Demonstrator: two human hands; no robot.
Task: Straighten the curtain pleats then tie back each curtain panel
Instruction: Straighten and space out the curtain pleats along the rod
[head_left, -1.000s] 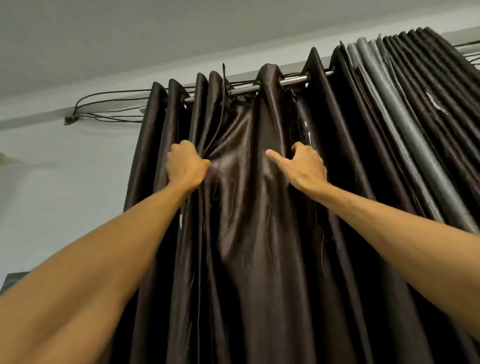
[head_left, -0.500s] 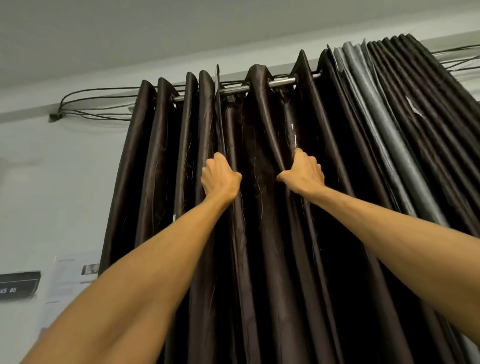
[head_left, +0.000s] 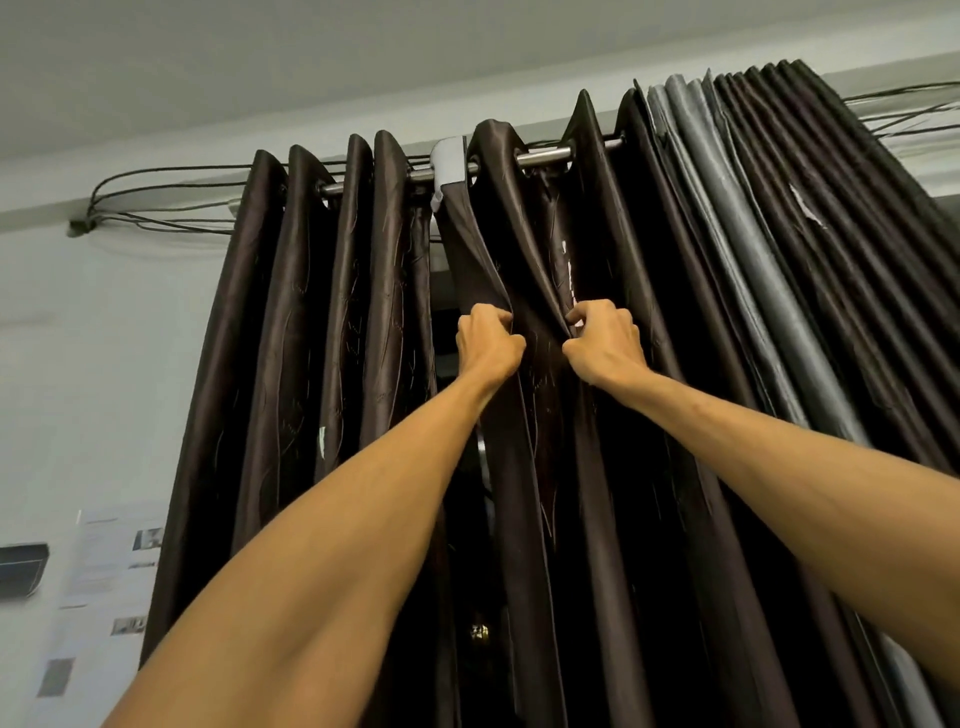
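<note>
Ceiling (head_left: 311, 62): plain, pale grey.
Wall (head_left: 104, 364): pale, with a raised band just under the ceiling.
Metal rod (head_left: 543, 156): bright, horizontal, carried by a grey bracket (head_left: 448, 158).
Black cables (head_left: 171, 171): several strands looped along the top of the wall at left, gathered at a small clip (head_left: 79, 227).
Printed sheet (head_left: 104, 561): pale, blurred, fixed to the wall at lower left, bearing small pictures.
Dark panel (head_left: 21, 569): at the left edge beside the sheet, partly cut off.
</note>
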